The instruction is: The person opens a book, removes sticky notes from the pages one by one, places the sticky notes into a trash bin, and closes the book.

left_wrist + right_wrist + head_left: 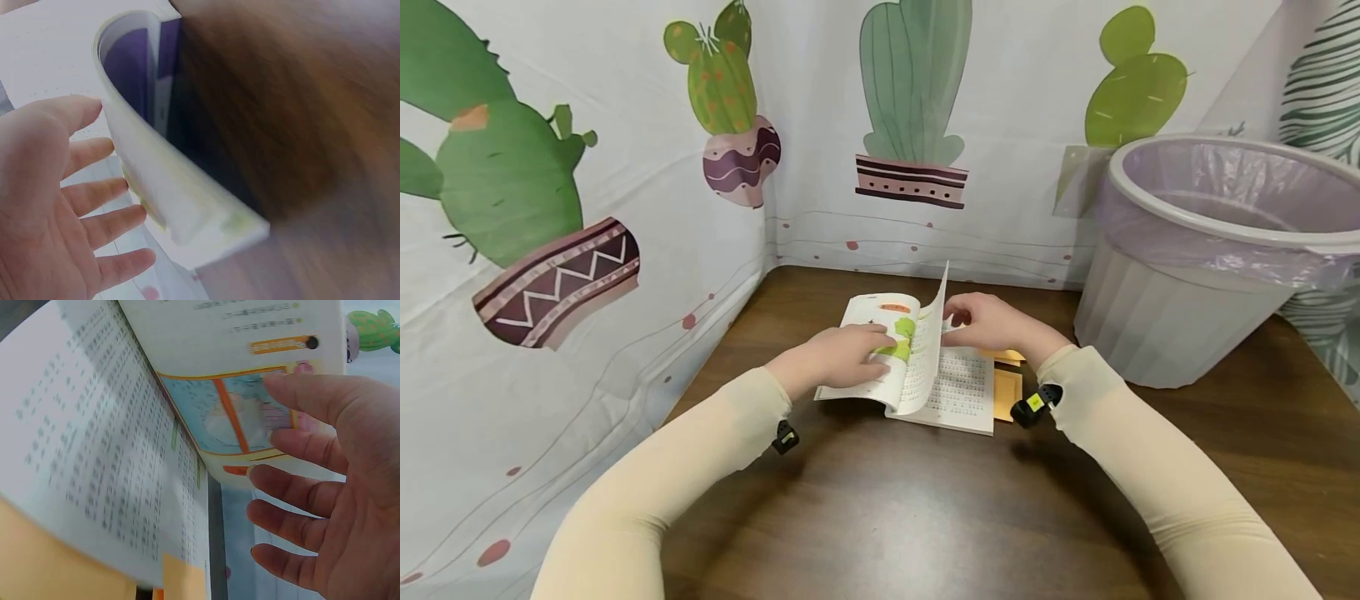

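Observation:
An open book (967,385) lies on the table, its left half bowed up and its right page flat with printed text. Across the left page, which has a green tree picture, my left hand (844,357) rests with fingers spread. A single leaf (931,354) stands nearly upright between the two halves. Beside that leaf is my right hand (988,323); in the right wrist view its extended thumb and index finger touch the page with a coloured picture (225,415). The left wrist view has the fingertips along the curved pages (156,169), with a dark purple cover inside the curl.
Yellow-orange flat items (1008,395) stick out from under the book's right side. A grey bin (1157,308) with a clear lilac liner stands on the right. Behind the brown table (880,517) hangs a white cloth (820,117) printed with cacti.

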{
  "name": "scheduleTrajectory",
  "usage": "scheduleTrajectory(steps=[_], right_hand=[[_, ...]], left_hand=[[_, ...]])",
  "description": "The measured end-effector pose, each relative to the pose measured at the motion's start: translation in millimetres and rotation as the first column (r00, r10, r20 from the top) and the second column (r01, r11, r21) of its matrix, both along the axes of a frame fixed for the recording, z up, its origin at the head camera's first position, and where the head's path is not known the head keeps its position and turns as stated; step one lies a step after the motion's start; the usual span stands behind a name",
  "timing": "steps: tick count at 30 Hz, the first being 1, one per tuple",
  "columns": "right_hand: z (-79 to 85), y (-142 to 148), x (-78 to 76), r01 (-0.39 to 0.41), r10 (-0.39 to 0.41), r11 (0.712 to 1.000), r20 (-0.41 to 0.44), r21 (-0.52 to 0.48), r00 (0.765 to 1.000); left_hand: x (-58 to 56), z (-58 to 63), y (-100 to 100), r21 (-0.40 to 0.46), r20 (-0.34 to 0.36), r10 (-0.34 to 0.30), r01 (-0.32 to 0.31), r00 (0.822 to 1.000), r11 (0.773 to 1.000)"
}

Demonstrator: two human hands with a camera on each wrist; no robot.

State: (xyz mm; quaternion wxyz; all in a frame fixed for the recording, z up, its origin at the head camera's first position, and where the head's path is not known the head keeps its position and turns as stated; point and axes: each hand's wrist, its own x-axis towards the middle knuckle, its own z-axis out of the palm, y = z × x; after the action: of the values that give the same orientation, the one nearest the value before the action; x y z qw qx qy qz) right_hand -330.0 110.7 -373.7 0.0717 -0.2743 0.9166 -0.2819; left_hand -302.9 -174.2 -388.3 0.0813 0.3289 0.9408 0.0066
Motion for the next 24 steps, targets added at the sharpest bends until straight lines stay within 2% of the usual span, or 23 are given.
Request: scheduleTrajectory(steps=[7,11,15,18,24], right_hand=[[-6.3,-20.1,-3.3,-0.007,0.012,0.998,0.066,-0.065,0.998],[-16.3,-36.0,-3.0,-0.018,0.031,0.992,0.104,-0.126,0.994],[-28.5,-52.0,0.6,-0.004,0.029,0.985,0.140,-0.173,0.990],[-36.3,-62.0,5.9,0.022,0.004,0.986,0.150,-0.166,0.989],[-45.4,-72.7,17.9,0.041,-0.031,0.994,0.097,-0.105,0.995]], left_hand=[[7.5,-8.5,-21.6,0.058,0.029,0.024,-0.025,0.999,0.998],[13.0,-17.5,-36.7,0.094,0.022,0.031,-0.032,0.999,0.995],[18.0,-23.2,-51.3,0.133,0.030,0.063,-0.067,0.998,0.989],[21.4,-23.7,-59.7,0.160,0.054,0.084,-0.092,0.995,0.983],[22.5,-21.3,-71.5,0.200,0.094,0.088,-0.105,0.992,0.974]])
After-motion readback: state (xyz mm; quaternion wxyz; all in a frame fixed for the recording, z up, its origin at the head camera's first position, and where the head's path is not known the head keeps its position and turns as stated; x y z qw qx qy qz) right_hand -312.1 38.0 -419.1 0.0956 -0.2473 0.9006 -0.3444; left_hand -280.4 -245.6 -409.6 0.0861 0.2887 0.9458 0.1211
